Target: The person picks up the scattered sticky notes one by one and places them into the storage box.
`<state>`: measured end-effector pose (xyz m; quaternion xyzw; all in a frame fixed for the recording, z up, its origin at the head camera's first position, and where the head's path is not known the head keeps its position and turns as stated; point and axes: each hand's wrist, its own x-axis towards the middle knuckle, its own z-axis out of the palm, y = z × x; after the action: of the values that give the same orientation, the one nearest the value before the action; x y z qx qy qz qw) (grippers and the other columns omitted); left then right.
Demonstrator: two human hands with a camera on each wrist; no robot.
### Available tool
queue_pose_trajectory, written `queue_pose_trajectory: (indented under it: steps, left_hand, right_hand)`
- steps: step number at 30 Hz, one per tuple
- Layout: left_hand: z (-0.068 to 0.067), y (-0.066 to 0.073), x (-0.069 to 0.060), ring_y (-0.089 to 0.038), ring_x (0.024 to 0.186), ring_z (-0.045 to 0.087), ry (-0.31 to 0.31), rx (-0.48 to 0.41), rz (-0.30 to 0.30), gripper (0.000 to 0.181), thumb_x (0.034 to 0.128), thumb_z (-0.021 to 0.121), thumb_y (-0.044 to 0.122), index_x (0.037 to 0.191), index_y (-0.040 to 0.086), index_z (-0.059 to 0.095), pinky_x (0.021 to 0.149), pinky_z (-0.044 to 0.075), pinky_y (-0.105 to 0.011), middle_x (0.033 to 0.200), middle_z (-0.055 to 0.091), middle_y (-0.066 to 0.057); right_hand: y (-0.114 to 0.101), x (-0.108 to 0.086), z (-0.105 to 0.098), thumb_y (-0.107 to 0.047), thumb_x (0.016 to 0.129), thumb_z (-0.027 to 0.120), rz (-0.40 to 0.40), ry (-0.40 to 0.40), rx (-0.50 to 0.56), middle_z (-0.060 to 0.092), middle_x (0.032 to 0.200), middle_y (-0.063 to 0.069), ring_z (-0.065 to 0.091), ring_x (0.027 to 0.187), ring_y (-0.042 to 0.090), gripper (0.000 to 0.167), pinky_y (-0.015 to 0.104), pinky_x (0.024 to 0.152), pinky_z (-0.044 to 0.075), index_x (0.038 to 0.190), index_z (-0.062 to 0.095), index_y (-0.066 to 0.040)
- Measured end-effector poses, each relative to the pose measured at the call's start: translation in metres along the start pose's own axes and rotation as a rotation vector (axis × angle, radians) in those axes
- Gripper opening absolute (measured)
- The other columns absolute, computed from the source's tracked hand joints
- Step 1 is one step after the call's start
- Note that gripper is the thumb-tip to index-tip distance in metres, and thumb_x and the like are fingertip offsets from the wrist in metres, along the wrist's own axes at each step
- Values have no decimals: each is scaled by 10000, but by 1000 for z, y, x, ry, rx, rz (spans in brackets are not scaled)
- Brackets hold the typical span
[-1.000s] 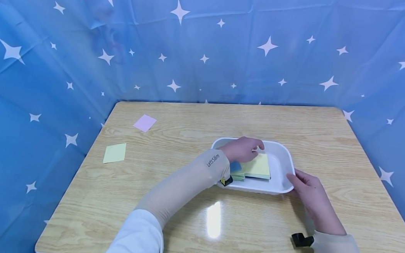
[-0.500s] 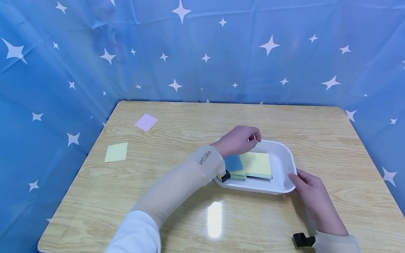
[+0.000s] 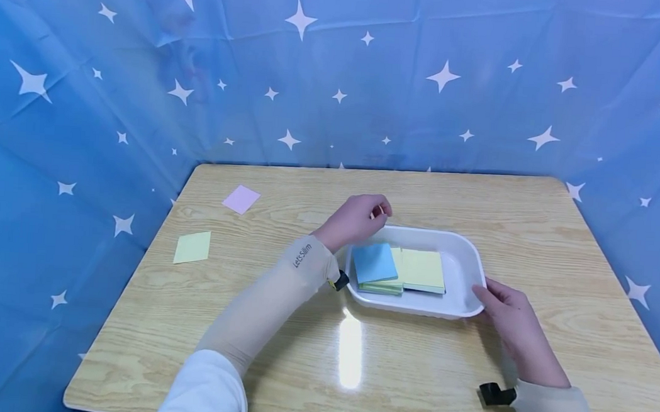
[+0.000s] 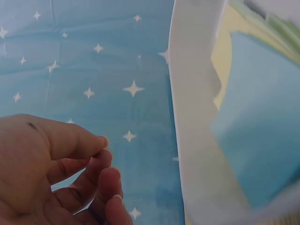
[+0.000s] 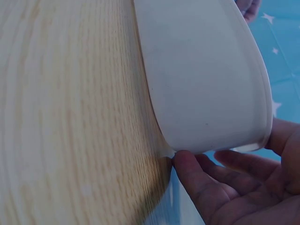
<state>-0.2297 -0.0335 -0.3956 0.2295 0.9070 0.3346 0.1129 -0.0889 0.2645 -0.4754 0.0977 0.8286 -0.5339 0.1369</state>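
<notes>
My left hand (image 3: 359, 219) hovers just above the far left corner of a white plastic tray (image 3: 464, 283), its fingers loosely curled. In the left wrist view, the thumb meets the fingertips of the left hand (image 4: 70, 173) with nothing seen between them. A blue sticky note (image 3: 374, 263) lies in the tray's left half, on top of green and yellow sticky notes (image 3: 424, 270). At the near right corner, my right hand (image 3: 507, 311) grips the tray, thumb on the rim and fingers underneath. The right wrist view shows those fingers (image 5: 190, 168) against the tray's outer wall.
On the left of the wooden table (image 3: 282, 241) lie a lilac sticky note (image 3: 241, 199) and a pale yellow-green one (image 3: 192, 247). A blue star-patterned curtain (image 3: 338, 74) hangs behind and along the sides.
My left hand has lifted from over the notes and moved left past the tray's far rim, uncovering the blue sticky note. My right hand keeps its hold on the tray.
</notes>
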Motion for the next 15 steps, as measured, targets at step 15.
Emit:
queue_pose_trajectory:
  steps: [15]
  left_hand:
    - [-24,-45,-26,-197,769,570,59,-33,-155,180,1055,503,221,1181,180,625,655,528,-307,1017,637,-27]
  right_hand:
    - [1,2,1,-373,1101,431,-15,2,21,334,1587,345,535,965,-195,650,112,828,576,1562,299,67]
